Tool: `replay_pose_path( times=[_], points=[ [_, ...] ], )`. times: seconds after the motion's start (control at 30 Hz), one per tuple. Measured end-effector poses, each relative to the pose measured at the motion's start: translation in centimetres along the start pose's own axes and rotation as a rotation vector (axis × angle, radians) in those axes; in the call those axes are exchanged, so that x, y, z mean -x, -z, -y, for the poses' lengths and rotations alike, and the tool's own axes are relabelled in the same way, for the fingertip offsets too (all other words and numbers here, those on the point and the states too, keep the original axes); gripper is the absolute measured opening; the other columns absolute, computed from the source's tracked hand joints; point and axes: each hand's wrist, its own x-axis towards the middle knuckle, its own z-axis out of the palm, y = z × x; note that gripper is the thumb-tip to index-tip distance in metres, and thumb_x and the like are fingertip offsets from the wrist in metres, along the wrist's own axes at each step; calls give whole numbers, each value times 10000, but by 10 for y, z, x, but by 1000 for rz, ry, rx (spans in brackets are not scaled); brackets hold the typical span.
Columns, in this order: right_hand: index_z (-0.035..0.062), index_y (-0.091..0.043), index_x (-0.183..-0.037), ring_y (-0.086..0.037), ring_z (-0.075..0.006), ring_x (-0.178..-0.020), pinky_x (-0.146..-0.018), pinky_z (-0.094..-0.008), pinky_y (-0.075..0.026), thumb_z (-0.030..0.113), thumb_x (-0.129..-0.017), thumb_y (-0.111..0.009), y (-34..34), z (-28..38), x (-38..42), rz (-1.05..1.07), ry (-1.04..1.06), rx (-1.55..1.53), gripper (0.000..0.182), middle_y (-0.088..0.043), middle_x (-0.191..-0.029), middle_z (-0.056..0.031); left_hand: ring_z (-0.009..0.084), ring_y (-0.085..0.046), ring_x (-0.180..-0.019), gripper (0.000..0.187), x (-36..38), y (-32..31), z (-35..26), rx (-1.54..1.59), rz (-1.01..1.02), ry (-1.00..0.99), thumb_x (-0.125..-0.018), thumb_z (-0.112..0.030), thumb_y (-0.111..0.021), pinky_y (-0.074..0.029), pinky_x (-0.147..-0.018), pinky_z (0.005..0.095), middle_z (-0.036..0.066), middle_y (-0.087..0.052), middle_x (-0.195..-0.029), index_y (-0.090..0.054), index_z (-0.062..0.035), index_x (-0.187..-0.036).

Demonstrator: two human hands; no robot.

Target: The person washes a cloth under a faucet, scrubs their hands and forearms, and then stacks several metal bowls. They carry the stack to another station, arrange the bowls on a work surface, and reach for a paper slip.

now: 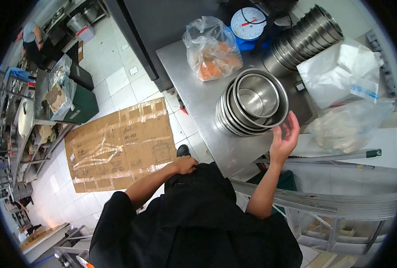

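My right hand (pixel 286 137) is at the lower right rim of a stack of nested steel bowls (pixel 257 96), its fingers apart and raised beside the rim. The stack sits on the steel table (pixel 225 156), with a smaller pot inside the top bowl. My left hand (pixel 184 165) is low at the front of the black clothing, fingers curled in; what it holds, if anything, is hidden. Behind the bowls are a clear bag with orange contents (pixel 214 58) and a dial scale (pixel 248 23).
A tall stack of steel containers (pixel 305 40) leans at the back right, beside white plastic bags (pixel 341 71). Flattened cardboard (pixel 120 143) lies on the floor at left, near a green bin (pixel 84 105). Another person (pixel 31 38) stands at the far upper left.
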Motion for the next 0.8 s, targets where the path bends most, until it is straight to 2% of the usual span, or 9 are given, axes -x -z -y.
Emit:
replay_pose_path(
  times=[0.17, 0.23, 0.27, 0.33, 0.4, 0.43, 0.5, 0.53, 0.8],
  points=[
    [6, -409, -1236, -490, -225, -1064, -862, -337, -406, 163, -798, -630, -3, -10, 13, -23, -135, -48, 515, -474, -1232, -125, 369, -575, -854, 241, -14, 1, 13, -7, -114, 101, -790, -296, -574, -463, -732, 438, 172, -599, -800, -595, -56, -799],
    [9, -408, -1237, -492, -227, -1059, -855, -329, -411, 196, -827, -601, 1, -14, 13, -11, -169, -63, 491, -474, -1230, -126, 303, -590, -804, 309, -17, -3, 25, 230, -70, 7, -792, -357, -591, -458, -697, 385, 137, -591, -757, -579, -49, -763],
    [9, -408, -1237, -492, -227, -1059, -855, -329, -411, 196, -827, -601, 3, -16, 11, -14, -166, -62, 491, -474, -1230, -126, 161, -540, -717, 305, -8, -4, 36, 447, -75, 55, -812, -348, -608, -439, -643, 331, 63, -571, -725, -584, -47, -768],
    [15, -406, -1241, -501, -229, -1043, -851, -326, -415, 221, -859, -562, 13, -19, 12, -17, -188, -11, 461, -481, -1222, -127, 153, -552, -792, 444, 14, 0, 44, 594, -180, 327, -829, -468, -535, -432, -693, 322, 81, -603, -790, -604, -29, -832],
    [18, -397, -1248, -503, -213, -1025, -852, -311, -407, 244, -879, -536, 24, -22, 11, -11, -212, 7, 455, -484, -1215, -132, 172, -560, -726, 371, 27, -53, 109, 822, -561, 458, -839, -368, -532, -447, -664, 322, 89, -609, -785, -604, -5, -867],
    [21, -388, -1255, -506, -197, -1007, -853, -296, -399, 267, -898, -509, 27, -23, 10, 0, -234, 14, 450, -488, -1209, -138, 327, -591, -846, 386, 47, -70, 121, 505, -616, 550, -820, -357, -487, -443, -730, 391, 225, -605, -854, -605, 8, -867],
    [21, -401, -1245, -513, -186, -982, -830, -287, -407, 273, -904, -497, 32, -33, 12, 5, -246, 23, 435, -510, -1176, -129, 404, -584, -782, 275, 82, -130, 155, 147, -228, 564, -765, -234, -476, -450, -692, 451, 258, -587, -759, -615, 0, -805],
    [22, -414, -1236, -521, -174, -956, -807, -277, -414, 278, -910, -484, 35, -38, 10, 10, -261, 25, 421, -533, -1144, -120, 389, -591, -790, 259, 103, -153, 155, 266, 2, 428, -746, -227, -500, -460, -708, 444, 247, -603, -817, -629, -8, -796],
    [-15, -515, -1117, -540, -114, -711, -663, -250, -443, 249, -906, -493, 28, -29, 7, 130, -411, 33, 339, -608, -884, -71, 380, -594, -793, 253, 165, -222, 89, 723, -119, 527, -739, -223, -509, -461, -711, 442, 239, -607, -829, -634, -12, -800]
  ],
)
